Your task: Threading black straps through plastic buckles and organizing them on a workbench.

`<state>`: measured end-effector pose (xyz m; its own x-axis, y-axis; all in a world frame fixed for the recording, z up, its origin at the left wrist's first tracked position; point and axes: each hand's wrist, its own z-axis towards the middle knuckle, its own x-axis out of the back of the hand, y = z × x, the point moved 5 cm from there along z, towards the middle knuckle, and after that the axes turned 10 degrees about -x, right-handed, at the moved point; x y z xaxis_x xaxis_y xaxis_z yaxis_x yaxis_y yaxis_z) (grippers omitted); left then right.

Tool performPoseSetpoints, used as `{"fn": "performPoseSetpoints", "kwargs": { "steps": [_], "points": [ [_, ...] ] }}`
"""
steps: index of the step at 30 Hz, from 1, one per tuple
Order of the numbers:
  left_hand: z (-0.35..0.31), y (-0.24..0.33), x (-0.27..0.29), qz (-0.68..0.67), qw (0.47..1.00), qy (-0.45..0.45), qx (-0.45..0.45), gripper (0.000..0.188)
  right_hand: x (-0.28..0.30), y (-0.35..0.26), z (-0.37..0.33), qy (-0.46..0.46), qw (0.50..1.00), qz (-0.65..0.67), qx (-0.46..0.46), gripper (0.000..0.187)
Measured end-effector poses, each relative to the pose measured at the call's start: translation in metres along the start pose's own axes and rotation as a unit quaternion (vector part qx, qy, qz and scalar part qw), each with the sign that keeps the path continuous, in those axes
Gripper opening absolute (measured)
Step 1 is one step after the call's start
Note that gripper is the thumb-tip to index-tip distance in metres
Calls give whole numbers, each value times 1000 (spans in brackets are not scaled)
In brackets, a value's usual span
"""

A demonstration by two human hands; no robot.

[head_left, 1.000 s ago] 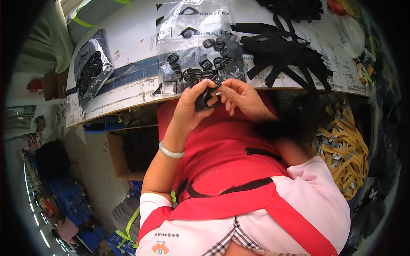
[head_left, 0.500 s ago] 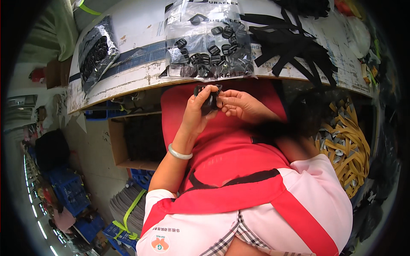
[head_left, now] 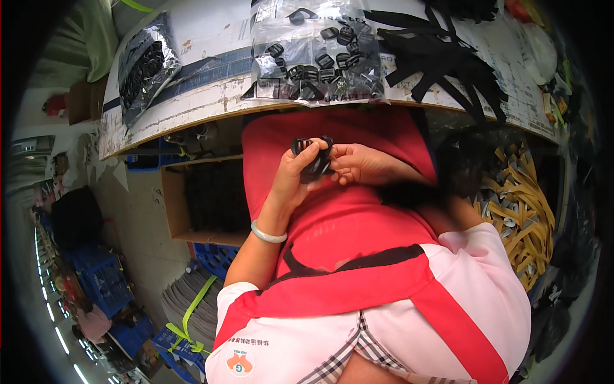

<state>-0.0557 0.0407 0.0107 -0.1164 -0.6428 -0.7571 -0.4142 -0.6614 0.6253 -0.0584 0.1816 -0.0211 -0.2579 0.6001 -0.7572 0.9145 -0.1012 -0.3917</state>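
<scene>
In front of the red apron, my left hand is closed around a black slotted plastic strap buckle and a dark piece beneath it, with the thumb pressed on top. My right hand meets it from the right, its fingers curled and pinched at the buckle's side. What those fingertips hold is too dark and small to make out. Just beyond the hands, at the table edge, lies a clear plastic bag with several more black buckles inside. A blurred dark shape crosses my right forearm.
On the worn white table lie another bag of black parts at left and a heap of black straps at right. Yellow-brown strips are piled low on the right. Blue crates and a grey bundle stand at left.
The buckle in my left hand has tipped so its slotted face shows more. My right hand has lowered slightly beside it. The whole view has shifted a little.
</scene>
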Motion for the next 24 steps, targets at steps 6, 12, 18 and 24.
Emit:
{"fn": "performPoseSetpoints", "kwargs": {
  "steps": [6, 12, 18, 24],
  "points": [
    [-17, 2, -3, 54, 998, 8, 10, 15, 30, -17, -23, 143, 971, -148, 123, 29],
    [-31, -7, -21, 272, 956, -114, 2, 17, -22, -25, -28, 61, 963, -9, 263, 31],
    [-33, -14, -12, 173, 983, -53, 20, 57, -47, -10, -13, 20, 973, 4, 232, 27],
    [-30, -21, -1, 18, 996, -27, 79, 47, -59, -11, -19, 74, 961, 39, 263, 26]
  ]
}}
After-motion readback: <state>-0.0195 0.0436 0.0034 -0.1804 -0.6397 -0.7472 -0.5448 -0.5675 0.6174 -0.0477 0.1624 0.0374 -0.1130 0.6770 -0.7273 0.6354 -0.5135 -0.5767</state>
